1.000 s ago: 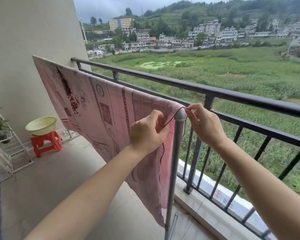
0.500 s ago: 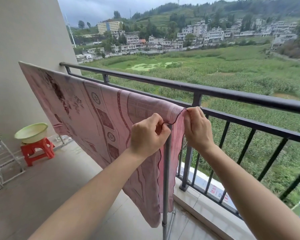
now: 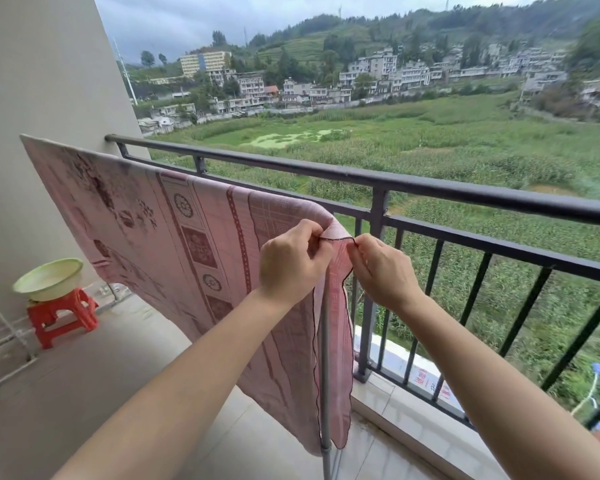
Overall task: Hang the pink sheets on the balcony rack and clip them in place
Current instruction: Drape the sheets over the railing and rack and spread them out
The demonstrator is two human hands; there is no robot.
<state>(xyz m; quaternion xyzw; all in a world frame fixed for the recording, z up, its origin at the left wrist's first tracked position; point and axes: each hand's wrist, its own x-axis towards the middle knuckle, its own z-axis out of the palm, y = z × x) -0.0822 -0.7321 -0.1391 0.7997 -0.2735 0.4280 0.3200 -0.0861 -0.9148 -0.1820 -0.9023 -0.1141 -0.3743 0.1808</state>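
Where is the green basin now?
In the head view, the green basin sits on the red stool at the far left, by the wall, beyond the pink sheet.

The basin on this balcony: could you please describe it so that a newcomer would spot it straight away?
Start at the pale wall on the left, where the pink sheet ends. Below the sheet's far end a red stool stands on the floor, and the basin sits on it. It is the only round, pale green, open thing there.

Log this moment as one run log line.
step: hanging | pink sheet: draped over rack | left hand: pinching hem | right hand: pinching hem | clips: none visible
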